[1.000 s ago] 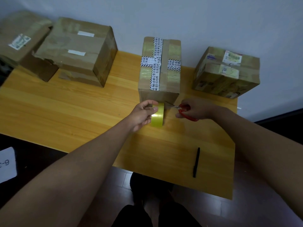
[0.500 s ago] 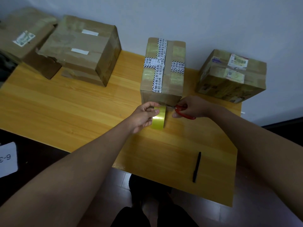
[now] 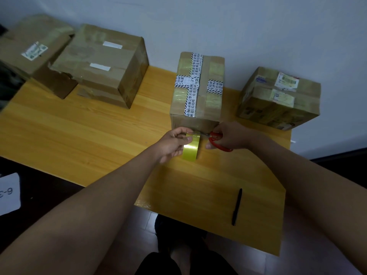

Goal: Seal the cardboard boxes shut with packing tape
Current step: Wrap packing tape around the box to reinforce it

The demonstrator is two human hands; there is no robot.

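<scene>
Just below the centre box point(image 3: 196, 92), the left hand point(image 3: 170, 143) grips the tape roll point(image 3: 191, 148) while the right hand point(image 3: 228, 134), nearer the taut strip, holds scissors point(image 3: 218, 140).

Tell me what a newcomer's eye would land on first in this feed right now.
The two hands meeting at the near face of the middle box: the left hand grips a yellow tape roll, the right hand holds red-handled scissors at the tape. Next, that box's black-and-white printed tape cross, then the black pen lying alone near the table's front edge.
</scene>
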